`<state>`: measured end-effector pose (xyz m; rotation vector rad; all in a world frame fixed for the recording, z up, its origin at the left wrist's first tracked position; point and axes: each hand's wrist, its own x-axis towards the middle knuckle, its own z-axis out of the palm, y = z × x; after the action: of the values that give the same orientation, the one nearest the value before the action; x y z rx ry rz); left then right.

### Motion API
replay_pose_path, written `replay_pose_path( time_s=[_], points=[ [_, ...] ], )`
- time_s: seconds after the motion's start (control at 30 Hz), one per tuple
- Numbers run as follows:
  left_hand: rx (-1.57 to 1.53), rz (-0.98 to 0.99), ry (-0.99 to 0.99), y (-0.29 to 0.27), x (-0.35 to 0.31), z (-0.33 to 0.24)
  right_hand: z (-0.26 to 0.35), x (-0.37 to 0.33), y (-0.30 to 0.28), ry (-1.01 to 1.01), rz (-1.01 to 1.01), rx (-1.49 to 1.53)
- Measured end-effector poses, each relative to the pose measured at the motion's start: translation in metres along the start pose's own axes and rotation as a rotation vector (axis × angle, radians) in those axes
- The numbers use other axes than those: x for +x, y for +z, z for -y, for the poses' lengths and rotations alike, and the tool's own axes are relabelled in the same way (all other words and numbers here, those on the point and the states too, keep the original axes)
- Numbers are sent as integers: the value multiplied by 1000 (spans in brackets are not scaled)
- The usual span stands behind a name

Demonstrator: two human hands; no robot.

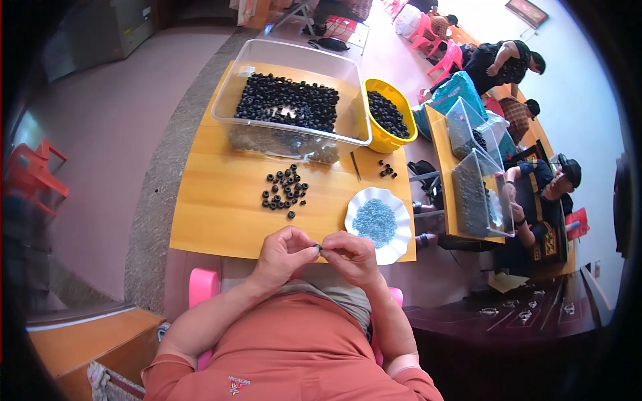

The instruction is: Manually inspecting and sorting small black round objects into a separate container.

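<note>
Fingertips (310, 252) pinch nearly closed, left hand (282, 254) and right hand (352, 257) meeting on a dark bit (317, 247), its shape mostly hidden between them; beads (286, 188) lie beyond, plate (403, 232) ahead to their right.

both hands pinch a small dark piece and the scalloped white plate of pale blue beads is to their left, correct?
Wrong side: the head view shows the scalloped white plate of pale blue beads to the right of both hands, which do pinch a small dark piece.
</note>
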<state>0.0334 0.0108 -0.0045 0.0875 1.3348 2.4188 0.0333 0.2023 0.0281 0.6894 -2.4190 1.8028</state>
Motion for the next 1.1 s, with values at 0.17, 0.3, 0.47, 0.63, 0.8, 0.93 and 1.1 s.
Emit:
replay_pose_path(
  time_s=[0.17,0.3,0.47,0.63,0.8,0.93,1.1],
  points=[
    [44,17,-4,2,-1,-5,1,-1,-3,42,10,-19],
    [48,31,-20,2,-1,-6,-2,-2,-6,76,19,40],
    [11,23,-21,4,-1,-6,-8,-3,-8,50,43,82],
    [6,32,-11,2,1,-2,-7,-1,-11,-40,70,13],
    [-11,57,-33,1,1,-1,-9,-1,-15,-68,98,8],
    [-34,63,-54,1,1,-1,-6,-1,-15,-10,106,1],
    [15,48,-11,4,-1,-1,6,2,-13,-145,84,-172]
  ],
)
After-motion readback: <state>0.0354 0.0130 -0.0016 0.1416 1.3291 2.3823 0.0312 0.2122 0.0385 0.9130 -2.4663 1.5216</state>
